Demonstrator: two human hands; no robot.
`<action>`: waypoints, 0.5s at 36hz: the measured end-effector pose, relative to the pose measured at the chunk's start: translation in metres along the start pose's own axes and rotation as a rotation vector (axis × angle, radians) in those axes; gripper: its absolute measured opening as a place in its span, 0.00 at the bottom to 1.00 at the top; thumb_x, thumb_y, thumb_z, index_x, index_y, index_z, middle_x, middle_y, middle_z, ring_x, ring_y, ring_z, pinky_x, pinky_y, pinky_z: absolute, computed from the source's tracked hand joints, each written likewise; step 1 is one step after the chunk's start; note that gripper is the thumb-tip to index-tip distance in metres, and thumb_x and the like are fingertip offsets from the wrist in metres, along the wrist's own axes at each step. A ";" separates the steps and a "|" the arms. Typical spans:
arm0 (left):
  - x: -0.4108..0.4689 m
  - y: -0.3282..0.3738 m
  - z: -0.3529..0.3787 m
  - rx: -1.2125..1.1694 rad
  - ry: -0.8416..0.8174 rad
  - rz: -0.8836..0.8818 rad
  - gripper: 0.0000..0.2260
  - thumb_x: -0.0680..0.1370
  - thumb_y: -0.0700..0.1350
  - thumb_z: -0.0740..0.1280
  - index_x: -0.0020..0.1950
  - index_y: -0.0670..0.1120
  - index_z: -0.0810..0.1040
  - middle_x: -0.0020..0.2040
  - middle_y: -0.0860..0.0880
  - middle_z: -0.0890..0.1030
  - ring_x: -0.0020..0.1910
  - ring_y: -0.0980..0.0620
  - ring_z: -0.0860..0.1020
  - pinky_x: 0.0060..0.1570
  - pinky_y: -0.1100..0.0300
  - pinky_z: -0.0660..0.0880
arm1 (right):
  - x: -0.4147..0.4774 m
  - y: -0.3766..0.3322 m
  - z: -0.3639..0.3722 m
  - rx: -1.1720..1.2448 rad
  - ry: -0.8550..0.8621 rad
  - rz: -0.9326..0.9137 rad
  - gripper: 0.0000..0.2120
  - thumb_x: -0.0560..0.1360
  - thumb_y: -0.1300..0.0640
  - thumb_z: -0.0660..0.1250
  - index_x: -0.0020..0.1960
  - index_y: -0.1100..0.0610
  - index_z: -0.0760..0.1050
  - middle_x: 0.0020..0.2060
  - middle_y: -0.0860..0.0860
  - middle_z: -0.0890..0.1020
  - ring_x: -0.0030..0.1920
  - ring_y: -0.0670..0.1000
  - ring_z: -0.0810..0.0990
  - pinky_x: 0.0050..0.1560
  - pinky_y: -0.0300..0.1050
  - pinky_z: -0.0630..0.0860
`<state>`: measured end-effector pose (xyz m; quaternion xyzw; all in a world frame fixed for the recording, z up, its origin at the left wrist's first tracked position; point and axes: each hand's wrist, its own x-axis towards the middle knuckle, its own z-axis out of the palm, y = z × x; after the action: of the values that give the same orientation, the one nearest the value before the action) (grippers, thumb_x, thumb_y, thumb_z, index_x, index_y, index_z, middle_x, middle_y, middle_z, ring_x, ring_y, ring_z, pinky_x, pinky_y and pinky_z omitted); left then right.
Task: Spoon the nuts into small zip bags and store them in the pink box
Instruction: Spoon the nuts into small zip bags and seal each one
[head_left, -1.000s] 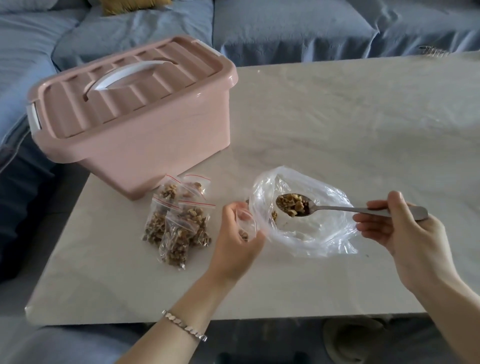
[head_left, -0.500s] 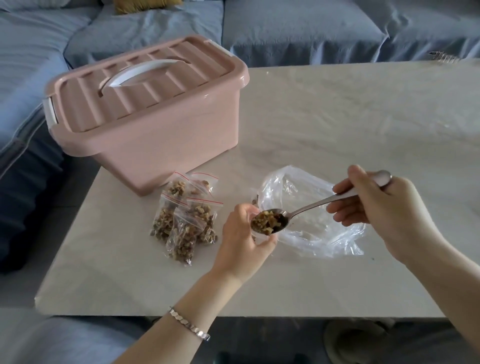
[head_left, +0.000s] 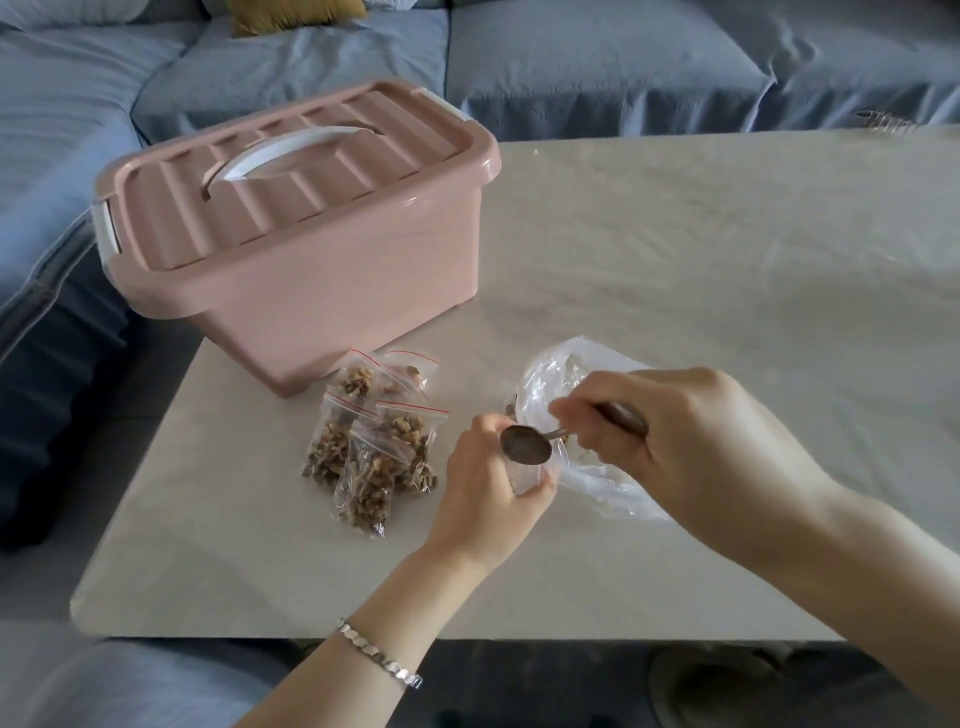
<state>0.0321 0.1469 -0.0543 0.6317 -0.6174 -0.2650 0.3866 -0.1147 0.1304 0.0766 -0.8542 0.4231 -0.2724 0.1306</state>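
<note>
Surface: one pale, stone-patterned table (head_left: 675, 260) is seen filling the middle of the frame.
Bracelet: one silver link bracelet (head_left: 379, 657) is worn on the left wrist, bottom centre.
Left hand (head_left: 488, 483): one, lower centre; its fingers are curled round one small zip bag (head_left: 525, 479), which is held mouth-up just above the table.
Spoon (head_left: 525, 444): one, metal; its bowl is tipped against the mouth of the held bag. What lies in the bowl cannot be made out.
Right hand (head_left: 691, 441): one, right of centre; the spoon handle is gripped in its closed fingers.
Large clear bag (head_left: 550, 374): one, crumpled on the table, partly hidden behind the right hand.
Filled bags (head_left: 363, 452): a pile left of the left hand; four red zip strips are counted, all closed.
Nuts (head_left: 410, 428): brown pieces are seen packed inside the piled bags.
Pink box (head_left: 322, 280): one, upper left, just behind the pile; its ribbed lid (head_left: 395, 135) is shut and one white handle (head_left: 296, 150) is laid flat.
Sofa (head_left: 623, 62): one blue sofa is spread along the top and left edges.
Cushion (head_left: 296, 13): one, yellow, at the top edge.
</note>
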 end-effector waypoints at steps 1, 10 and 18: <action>0.000 0.000 0.000 0.001 -0.008 -0.005 0.17 0.70 0.52 0.70 0.46 0.61 0.61 0.46 0.57 0.69 0.51 0.49 0.74 0.53 0.53 0.73 | -0.002 0.003 0.000 0.016 0.015 -0.030 0.20 0.74 0.44 0.55 0.36 0.54 0.78 0.24 0.47 0.74 0.27 0.52 0.71 0.26 0.45 0.68; 0.003 0.011 -0.011 -0.207 0.133 -0.160 0.15 0.73 0.43 0.70 0.47 0.54 0.63 0.45 0.51 0.74 0.46 0.53 0.76 0.46 0.58 0.76 | -0.036 0.035 -0.019 0.494 0.488 0.373 0.14 0.76 0.47 0.58 0.35 0.48 0.76 0.33 0.43 0.83 0.29 0.45 0.81 0.33 0.31 0.75; 0.013 0.016 -0.010 -0.082 -0.041 -0.349 0.16 0.74 0.51 0.68 0.52 0.47 0.63 0.47 0.53 0.70 0.48 0.52 0.74 0.40 0.64 0.69 | -0.073 0.069 0.035 0.674 0.495 0.758 0.12 0.79 0.60 0.59 0.41 0.54 0.78 0.34 0.47 0.84 0.33 0.51 0.83 0.36 0.35 0.78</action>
<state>0.0323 0.1369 -0.0341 0.7076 -0.4948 -0.3659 0.3472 -0.1761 0.1461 -0.0092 -0.4642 0.6079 -0.5189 0.3818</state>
